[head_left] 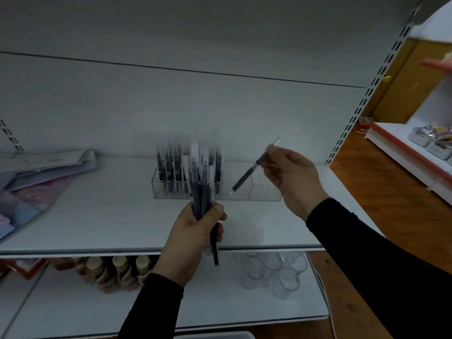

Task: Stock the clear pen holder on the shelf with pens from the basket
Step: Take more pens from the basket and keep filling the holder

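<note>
A clear pen holder (256, 195) stands on the white shelf (97, 216), toward the back. Its left part holds several dark pens (171, 167) upright; its right part looks empty. My left hand (193, 231) grips a bundle of dark pens (201, 189) upright in front of the holder. My right hand (291, 177) pinches a single dark pen (249, 173), tilted, with its lower tip just above the holder's middle. The basket is mostly out of view.
Folders and paper packs (41, 177) lie at the shelf's left. The lower shelf carries brown bottles (115, 272) and clear glass cups (271, 270). Another shelf unit with small packets (433, 140) stands at the right over a wooden floor. A pale rim (215, 335) shows at the bottom edge.
</note>
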A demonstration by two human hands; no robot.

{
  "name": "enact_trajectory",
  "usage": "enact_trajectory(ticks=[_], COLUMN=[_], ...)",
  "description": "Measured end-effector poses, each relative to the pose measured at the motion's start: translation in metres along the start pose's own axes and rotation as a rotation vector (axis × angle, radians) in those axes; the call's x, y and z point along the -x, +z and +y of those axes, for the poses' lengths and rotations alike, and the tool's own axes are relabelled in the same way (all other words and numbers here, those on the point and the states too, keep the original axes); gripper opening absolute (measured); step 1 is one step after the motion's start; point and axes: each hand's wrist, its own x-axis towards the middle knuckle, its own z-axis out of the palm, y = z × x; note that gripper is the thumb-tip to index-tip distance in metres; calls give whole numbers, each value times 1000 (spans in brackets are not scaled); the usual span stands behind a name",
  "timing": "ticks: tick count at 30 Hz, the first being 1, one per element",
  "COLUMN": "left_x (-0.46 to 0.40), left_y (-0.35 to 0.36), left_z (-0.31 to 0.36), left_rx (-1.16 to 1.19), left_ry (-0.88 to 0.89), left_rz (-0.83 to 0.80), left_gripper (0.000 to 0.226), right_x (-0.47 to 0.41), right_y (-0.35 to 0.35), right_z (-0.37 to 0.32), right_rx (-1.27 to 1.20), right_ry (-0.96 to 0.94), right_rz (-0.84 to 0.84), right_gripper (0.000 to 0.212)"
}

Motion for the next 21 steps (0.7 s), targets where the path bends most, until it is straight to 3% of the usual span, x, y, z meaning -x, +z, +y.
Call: enact_trajectory(ticks=[8,21], left_x=[-4,-7], left_y=[-13,-26], left_z=[4,11], left_rx=[14,46], left_ry=[50,65], left_rz=[97,124], left_gripper=[10,11], right_x=[-22,-52], right_y=[17,42], right_z=[2,18], right_rx=[236,416], right_ry=[-251,-357], right_rz=[35,-23], right_gripper=[7,6])
